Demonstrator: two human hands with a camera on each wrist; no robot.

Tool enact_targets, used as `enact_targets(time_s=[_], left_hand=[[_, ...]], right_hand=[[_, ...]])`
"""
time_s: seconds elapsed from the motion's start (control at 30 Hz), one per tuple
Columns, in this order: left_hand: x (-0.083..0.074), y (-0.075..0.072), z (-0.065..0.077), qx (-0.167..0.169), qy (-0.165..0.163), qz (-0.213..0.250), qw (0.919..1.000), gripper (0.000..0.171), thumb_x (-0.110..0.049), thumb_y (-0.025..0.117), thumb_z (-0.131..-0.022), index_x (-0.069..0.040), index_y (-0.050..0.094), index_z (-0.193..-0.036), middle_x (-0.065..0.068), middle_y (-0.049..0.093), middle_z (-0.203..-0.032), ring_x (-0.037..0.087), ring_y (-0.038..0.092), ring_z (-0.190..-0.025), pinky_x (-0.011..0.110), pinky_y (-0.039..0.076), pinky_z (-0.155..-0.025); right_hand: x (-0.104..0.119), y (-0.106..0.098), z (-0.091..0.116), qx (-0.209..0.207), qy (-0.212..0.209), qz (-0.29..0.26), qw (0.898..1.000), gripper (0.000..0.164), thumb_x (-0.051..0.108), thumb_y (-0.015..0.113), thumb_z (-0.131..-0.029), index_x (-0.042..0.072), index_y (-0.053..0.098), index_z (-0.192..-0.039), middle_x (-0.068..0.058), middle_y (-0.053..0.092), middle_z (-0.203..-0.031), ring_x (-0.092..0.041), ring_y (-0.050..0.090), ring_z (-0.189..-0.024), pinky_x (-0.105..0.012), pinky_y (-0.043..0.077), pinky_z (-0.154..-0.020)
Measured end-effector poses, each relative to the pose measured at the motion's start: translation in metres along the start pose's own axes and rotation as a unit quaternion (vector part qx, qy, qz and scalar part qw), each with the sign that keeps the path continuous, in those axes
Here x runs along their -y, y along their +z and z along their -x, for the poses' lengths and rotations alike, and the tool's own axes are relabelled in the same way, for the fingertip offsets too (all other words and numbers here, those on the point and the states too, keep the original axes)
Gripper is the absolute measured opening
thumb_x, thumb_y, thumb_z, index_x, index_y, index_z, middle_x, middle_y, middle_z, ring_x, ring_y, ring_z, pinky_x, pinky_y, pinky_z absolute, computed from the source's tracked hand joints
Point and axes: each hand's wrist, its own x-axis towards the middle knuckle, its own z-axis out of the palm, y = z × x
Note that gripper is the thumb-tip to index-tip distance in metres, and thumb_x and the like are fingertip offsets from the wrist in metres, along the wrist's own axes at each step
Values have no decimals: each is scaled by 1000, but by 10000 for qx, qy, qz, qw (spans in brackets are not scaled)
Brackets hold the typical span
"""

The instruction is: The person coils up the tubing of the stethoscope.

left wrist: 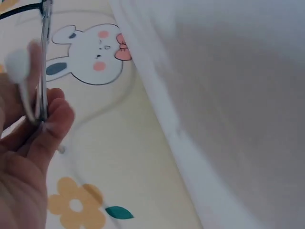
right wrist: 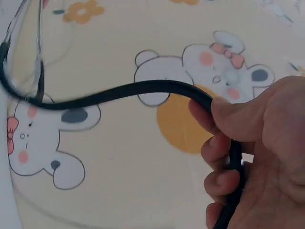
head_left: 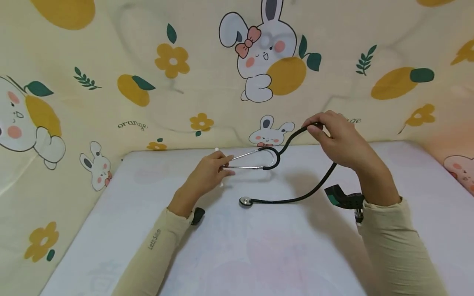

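Observation:
A stethoscope (head_left: 283,202) with black tubing is held up between both hands. My left hand (head_left: 209,174) pinches its two silver ear tubes near the earpieces; a white ear tip (left wrist: 18,66) shows in the left wrist view. With curled fingers my right hand (head_left: 338,137) grips the black tubing (right wrist: 124,92), raised above the table. From that hand the tubing droops down and leftward to the metal chest piece (head_left: 245,201), which appears to rest on the white tabletop. The forked end of the tubing points toward the right hand.
A white-covered table (head_left: 237,255) lies under both hands. Behind it hangs a cream cloth (head_left: 207,49) printed with rabbits, oranges and flowers. A black wrist device (head_left: 344,198) sits at the right sleeve, another (head_left: 198,216) at the left.

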Motion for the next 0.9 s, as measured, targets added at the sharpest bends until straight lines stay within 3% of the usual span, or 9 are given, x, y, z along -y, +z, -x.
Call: enact_targets(time_s=[0.07,0.13,0.3,0.43,0.6,0.73,0.9], left_hand=[[-5,1,1,163,84,50,9998,45,-14,76,-87,-3,66,-129,7,63,-99,16,60,-82,25,52,-71],[-8,3,3,87,319,21,9995,41,-10,77,-86,-3,69,-125,7,64,-98,17,64,-84,26,55,-74],[-12,6,3,-629,1017,-170,9927,24,-6,76,-86,-3,76,-109,7,69,-93,18,70,-85,26,58,-76],[-18,8,-3,-1158,1510,-457,9807,20,-6,75,-87,-4,78,-106,6,70,-92,17,71,-85,25,58,-78],[-22,9,-4,-1434,1888,-716,9688,18,-7,75,-88,-3,78,-105,6,70,-90,16,70,-81,23,58,-75],[-24,8,-4,-1560,1913,-733,9663,17,-5,76,-86,-1,78,-102,6,71,-87,15,69,-77,23,58,-72],[-31,8,-4,-1654,2096,-818,9602,17,-4,78,-83,-2,78,-100,5,70,-86,15,67,-76,22,57,-71]], right_hand=[[2,3,4,8,-130,74,9999,24,14,50,-104,1,62,-120,-20,57,-124,-39,42,-124,-57,31,-100],[2,6,8,46,-391,150,9991,21,12,52,-103,1,64,-117,-18,60,-120,-36,45,-120,-53,32,-97],[6,7,11,505,-1195,156,9914,15,10,56,-101,8,65,-113,-7,63,-109,-22,49,-107,-42,35,-90],[10,10,10,1270,-1717,77,9769,16,11,57,-100,17,65,-112,5,62,-107,-14,46,-105,-41,28,-88],[14,20,10,2034,-2215,-6,9537,16,16,58,-100,26,65,-110,15,60,-105,-6,48,-104,-39,28,-87],[18,33,9,2291,-2305,32,9457,12,23,61,-98,27,67,-108,17,61,-101,-1,52,-102,-37,29,-89],[27,54,6,2040,-2128,255,9552,9,22,69,-93,24,71,-101,15,62,-95,-3,55,-96,-37,27,-86]])
